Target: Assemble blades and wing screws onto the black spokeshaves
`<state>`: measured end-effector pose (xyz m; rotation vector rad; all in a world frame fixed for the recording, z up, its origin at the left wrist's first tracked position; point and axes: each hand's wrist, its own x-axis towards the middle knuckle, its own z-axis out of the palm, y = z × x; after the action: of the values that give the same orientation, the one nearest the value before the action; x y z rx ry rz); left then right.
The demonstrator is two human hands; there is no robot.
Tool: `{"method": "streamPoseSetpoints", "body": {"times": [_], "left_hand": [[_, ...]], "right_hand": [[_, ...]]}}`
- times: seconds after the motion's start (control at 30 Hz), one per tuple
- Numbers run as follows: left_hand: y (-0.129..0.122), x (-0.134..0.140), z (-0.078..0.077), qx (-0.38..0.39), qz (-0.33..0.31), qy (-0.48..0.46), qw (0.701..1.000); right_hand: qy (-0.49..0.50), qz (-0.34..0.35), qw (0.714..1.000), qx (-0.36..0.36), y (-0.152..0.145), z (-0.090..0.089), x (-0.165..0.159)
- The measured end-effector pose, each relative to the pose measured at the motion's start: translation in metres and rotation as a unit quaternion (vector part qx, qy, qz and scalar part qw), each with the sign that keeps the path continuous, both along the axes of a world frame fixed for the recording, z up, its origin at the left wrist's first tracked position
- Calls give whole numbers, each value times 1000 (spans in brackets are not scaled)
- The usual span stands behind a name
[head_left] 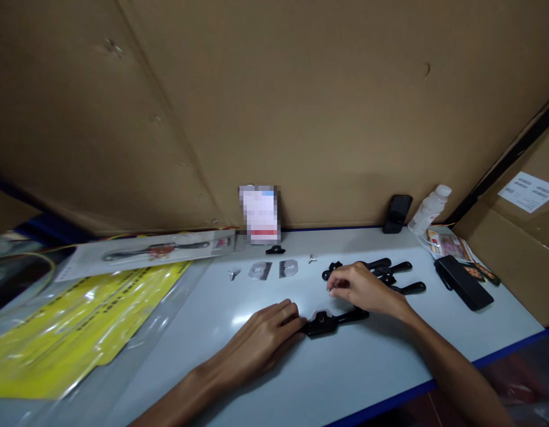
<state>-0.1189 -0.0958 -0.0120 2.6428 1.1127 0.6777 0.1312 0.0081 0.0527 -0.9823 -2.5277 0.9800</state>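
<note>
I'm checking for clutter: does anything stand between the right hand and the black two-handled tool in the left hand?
Nothing visible stands between the right hand and the black tool in the left hand. The other black-handled tools lie beyond the right hand, outside that gap.

black tool partly hidden by left hand, upright panel pixelated, yellow sheet cut off left

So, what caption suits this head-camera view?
Left hand holds a black spokeshave, right hand close by, two blades lying beyond.
</note>
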Motion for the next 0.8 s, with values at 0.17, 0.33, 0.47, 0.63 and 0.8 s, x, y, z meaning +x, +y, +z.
{"method": "streamPoseSetpoints", "body": {"times": [0.17, 0.33, 0.47, 0.63, 0.8], "left_hand": [[-1, 0, -1, 6, -1, 13, 1000], [-1, 1, 1, 4, 2, 18, 1000], [0, 1, 1, 13, -2, 12, 1000], [0, 1, 0, 1, 3, 10, 1000], [0, 3, 2, -26, 7, -22, 999]], "right_hand": [[-8, 48, 999, -8, -12, -3, -12], [-18, 84, 996, -33, -14, -13, -15], [-38, 91, 995, -5, -15, -16, -16], [-66, 111, 989, 74, -22, -9, -18], [-133, 124, 975, 128, -36, 2, -23]]}}
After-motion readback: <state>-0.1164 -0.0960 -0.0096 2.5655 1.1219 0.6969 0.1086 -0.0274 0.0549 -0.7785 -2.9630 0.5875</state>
